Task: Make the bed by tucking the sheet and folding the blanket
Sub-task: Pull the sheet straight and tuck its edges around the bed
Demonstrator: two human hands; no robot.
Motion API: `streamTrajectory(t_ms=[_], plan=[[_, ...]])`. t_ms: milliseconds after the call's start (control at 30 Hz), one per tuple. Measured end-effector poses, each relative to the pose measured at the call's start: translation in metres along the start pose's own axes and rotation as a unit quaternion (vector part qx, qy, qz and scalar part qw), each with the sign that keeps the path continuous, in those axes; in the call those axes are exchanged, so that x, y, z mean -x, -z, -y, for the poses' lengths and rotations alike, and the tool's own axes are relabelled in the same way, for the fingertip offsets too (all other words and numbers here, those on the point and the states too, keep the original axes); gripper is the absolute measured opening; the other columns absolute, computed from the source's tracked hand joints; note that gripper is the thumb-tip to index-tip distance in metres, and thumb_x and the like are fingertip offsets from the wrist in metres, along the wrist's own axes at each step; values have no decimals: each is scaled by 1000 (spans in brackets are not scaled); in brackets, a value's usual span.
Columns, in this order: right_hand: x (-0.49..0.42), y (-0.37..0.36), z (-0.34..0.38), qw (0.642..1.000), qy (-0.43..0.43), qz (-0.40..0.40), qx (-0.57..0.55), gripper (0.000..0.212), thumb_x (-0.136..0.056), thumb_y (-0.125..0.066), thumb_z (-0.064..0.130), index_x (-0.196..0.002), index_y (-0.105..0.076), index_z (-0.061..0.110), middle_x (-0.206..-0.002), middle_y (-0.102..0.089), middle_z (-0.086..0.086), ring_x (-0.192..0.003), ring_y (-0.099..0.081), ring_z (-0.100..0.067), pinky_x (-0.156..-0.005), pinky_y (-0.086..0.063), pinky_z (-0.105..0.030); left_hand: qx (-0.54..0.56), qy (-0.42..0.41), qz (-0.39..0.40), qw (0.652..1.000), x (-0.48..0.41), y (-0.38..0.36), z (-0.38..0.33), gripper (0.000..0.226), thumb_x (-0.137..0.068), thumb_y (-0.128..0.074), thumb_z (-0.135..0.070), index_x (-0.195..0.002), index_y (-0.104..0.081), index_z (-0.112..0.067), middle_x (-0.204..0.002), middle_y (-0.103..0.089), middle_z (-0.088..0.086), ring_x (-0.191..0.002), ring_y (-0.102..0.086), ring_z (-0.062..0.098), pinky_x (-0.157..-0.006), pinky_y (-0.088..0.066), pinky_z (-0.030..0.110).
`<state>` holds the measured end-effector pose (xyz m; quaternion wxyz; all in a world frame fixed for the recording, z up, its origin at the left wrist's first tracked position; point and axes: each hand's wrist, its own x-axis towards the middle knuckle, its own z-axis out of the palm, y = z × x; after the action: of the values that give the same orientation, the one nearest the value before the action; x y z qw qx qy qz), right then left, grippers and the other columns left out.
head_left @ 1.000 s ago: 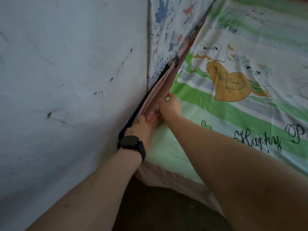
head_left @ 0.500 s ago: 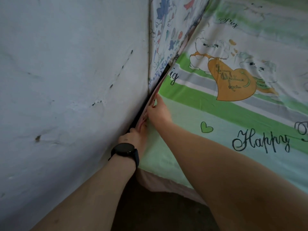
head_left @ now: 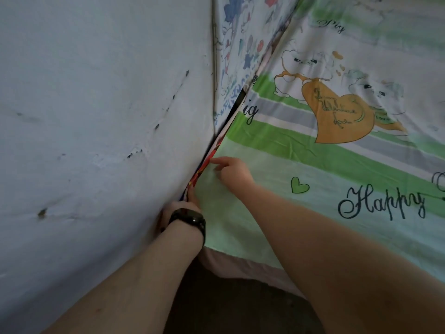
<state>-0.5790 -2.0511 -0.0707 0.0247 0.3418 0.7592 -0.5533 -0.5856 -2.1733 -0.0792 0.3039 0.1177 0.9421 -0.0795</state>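
The bed sheet (head_left: pixel 301 165), green-striped with cartoon animals and the word "Happy", lies flat on the mattress. Its left edge runs down into the narrow gap by the wall. My left hand (head_left: pixel 179 209), with a black watch on the wrist, is wedged into that gap at the sheet's edge. Most of its fingers are hidden, so its grip cannot be seen. My right hand (head_left: pixel 232 173) rests on the sheet just beside the gap, with the index finger stretched toward the edge and nothing in it. No blanket is in view.
A pale scuffed wall (head_left: pixel 96 116) stands hard against the bed's left side. A flower-patterned cloth (head_left: pixel 243 39) covers the far wall. A red and blue layer (head_left: pixel 204 165) shows in the gap. The pink mattress side (head_left: pixel 240 263) drops to a dark floor (head_left: pixel 228 309).
Both hands held up a pink cloth edge at the gap; it has now gone down out of sight. My left hand sank deeper, and my right hand released onto the sheet.
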Motion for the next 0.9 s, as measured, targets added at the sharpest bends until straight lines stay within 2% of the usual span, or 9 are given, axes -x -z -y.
streamTrajectory(t_ms=[100, 167, 300, 400, 467, 567, 700, 800, 900], plan=[[5, 12, 0, 998, -5, -55, -43, 50, -80, -38, -9, -108, -72, 15, -110, -67, -5, -82, -57, -16, -69, -43, -23, -30, -12, -32, 999, -2, 17, -23, 40, -93, -41, -10, -131, -54, -11, -132, -56, 4, -119, -55, 21, -63, -52, 29], [8, 18, -4, 993, -14, -104, -54, 50, -78, -38, -6, -110, -70, 17, -117, -64, -3, -92, -59, -18, -74, -45, -26, -51, -41, -54, 996, 5, 41, -32, 36, -92, -42, -9, -123, -60, -11, -125, -61, 6, -113, -59, 24, -65, -53, 35], [11, 40, -21, 986, -2, -163, -37, 43, -81, -39, 0, -98, -71, 23, -104, -66, 3, -98, -62, -21, -82, -52, -35, -136, -194, -184, 954, 16, 59, -48, 38, -93, -35, -5, -129, -44, -12, -130, -53, 10, -119, -53, 28, -86, -46, 38], [13, 66, -34, 982, 36, -184, 23, 41, -84, -39, 5, -96, -72, 25, -102, -70, 3, -93, -61, -19, -79, -51, -32, -139, -328, -242, 903, 2, 51, -55, 56, -92, -35, -10, -146, -20, -18, -153, -16, 12, -141, -21, 29, -108, -30, 40], [16, 87, -47, 975, 49, -202, 81, 43, -83, -40, 5, -103, -71, 27, -105, -68, -1, -98, -56, -21, -79, -47, -32, -181, -401, -225, 870, -7, 41, -63, 67, -91, -33, -9, -150, -4, -24, -159, 8, 4, -147, 1, 23, -116, -13, 37], [23, 121, -68, 956, 52, -195, 213, 48, -83, -42, 3, -120, -65, 25, -132, -57, 0, -122, -42, -25, -102, -37, -36, -201, -326, -150, 911, -27, 37, -57, 66, -92, -28, -7, -151, 1, -16, -158, 12, 6, -147, 1, 24, -119, -12, 37], [47, 154, -89, 936, -5, -110, 334, 54, -89, -41, 7, -138, -47, 29, -150, -37, 3, -135, -30, -26, -111, -23, -39, -135, -138, -98, 976, -30, 42, -44, 57, -97, -15, -17, -150, 4, -8, -159, 8, 7, -146, -11, 25, -119, -14, 38], [68, 166, -101, 929, 5, -80, 361, 55, -91, -43, 10, -142, -42, 29, -151, -35, 3, -136, -30, -24, -113, -24, -42, -152, -173, -121, 966, 2, 39, -70, 56, -96, -20, -14, -148, -6, 0, -156, 14, 17, -146, 0, 31, -117, -14, 40], [87, 179, -111, 930, 1, -56, 364, 52, -90, -44, 11, -140, -45, 25, -147, -39, 0, -133, -33, -25, -112, -27, -40, -154, -277, -140, 938, 34, 26, -99, 55, -92, -34, -12, -145, -21, -7, -157, 4, 16, -144, -9, 32, -113, -21, 40]])
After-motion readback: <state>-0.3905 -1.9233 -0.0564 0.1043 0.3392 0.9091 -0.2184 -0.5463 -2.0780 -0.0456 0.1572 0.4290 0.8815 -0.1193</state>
